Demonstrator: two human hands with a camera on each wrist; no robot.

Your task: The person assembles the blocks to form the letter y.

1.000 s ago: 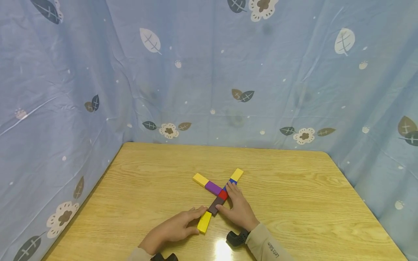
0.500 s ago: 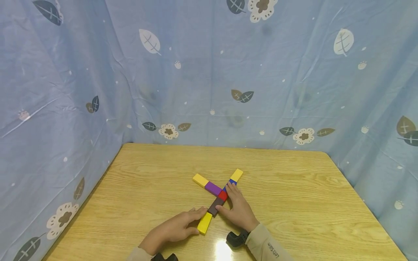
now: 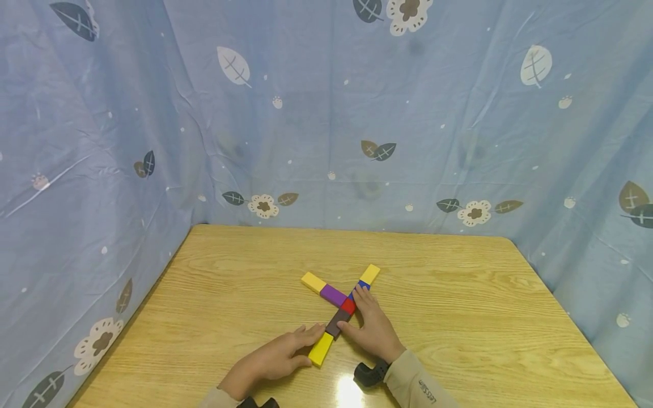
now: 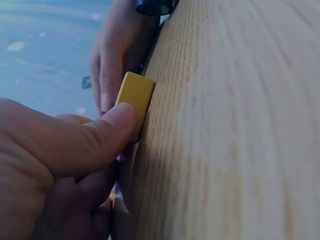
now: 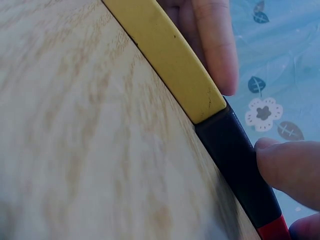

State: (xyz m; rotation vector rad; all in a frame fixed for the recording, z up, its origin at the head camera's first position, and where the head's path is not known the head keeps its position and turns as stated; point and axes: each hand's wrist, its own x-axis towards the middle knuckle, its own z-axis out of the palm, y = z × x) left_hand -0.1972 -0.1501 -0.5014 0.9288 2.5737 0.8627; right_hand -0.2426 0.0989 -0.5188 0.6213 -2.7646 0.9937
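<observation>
My left hand (image 3: 278,354) holds the nearest yellow block (image 3: 320,350), its thumb at the block's near end and its fingers by the far end. In the right wrist view that yellow block (image 5: 170,60) lies end to end with a dark block (image 5: 240,165). My right hand (image 3: 377,331) rests over the row, thumb against the dark block and fingertips on a blue block (image 3: 364,284). A red block (image 3: 348,305) joins the dark and blue ones. From it a purple block (image 3: 334,295) branches to the left.
Another yellow block (image 3: 313,282) ends the left branch, and a third yellow block (image 3: 370,273) tops the row beyond the blue one. All lie flat on the wooden table (image 3: 484,317). A patterned blue curtain (image 3: 316,113) hangs behind and at both sides.
The near yellow block has turned slightly and shifted a little to the right at its far end, more in line with the dark block. My right hand stays in place.
</observation>
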